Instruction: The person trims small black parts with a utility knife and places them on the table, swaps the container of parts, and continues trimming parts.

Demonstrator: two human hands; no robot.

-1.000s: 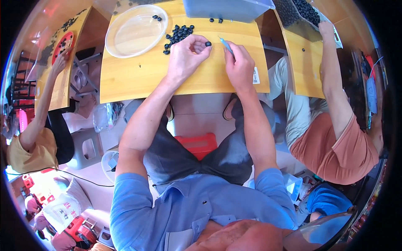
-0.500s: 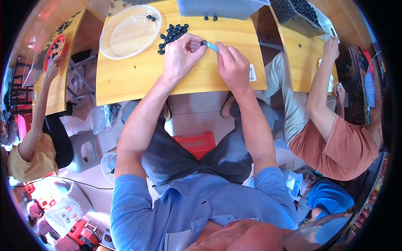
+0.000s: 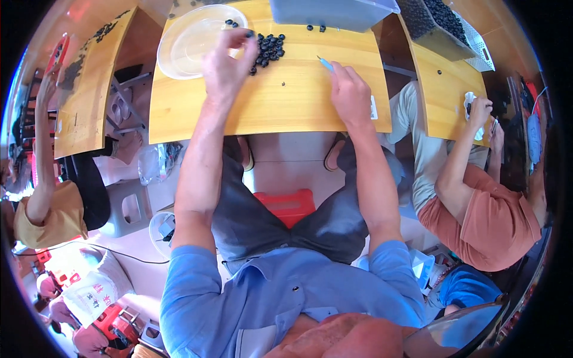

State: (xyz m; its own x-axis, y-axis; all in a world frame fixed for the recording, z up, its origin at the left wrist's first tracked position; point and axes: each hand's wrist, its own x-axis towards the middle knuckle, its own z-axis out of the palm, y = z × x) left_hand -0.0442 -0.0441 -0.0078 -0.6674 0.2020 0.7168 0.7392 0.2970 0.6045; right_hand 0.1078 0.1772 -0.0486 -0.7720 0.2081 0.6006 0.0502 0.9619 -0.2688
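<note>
L hand raised over near rim of clear plate, fingers pinched round one dark bead at tips — presumably lifted from pile for moving to plate. R hand resting on yellow table, fingers closed on thin blue tool, tip aimed up-left toward pile; held pen-style, prob. for poking at beads. Pile of dark beads just R of plate, between both hands, within easy reach of either. Counted: 2 beads on plate's far side; 2 stray beads by grey bin at table's far edge; 1 tiny one alone mid-table; pile approx 20, too clustered for exact no. 1 plate, 1 bin, 1 tool. Co-worker in rust shirt at next table R, hands together at own work; another in yellow top on L.
</note>
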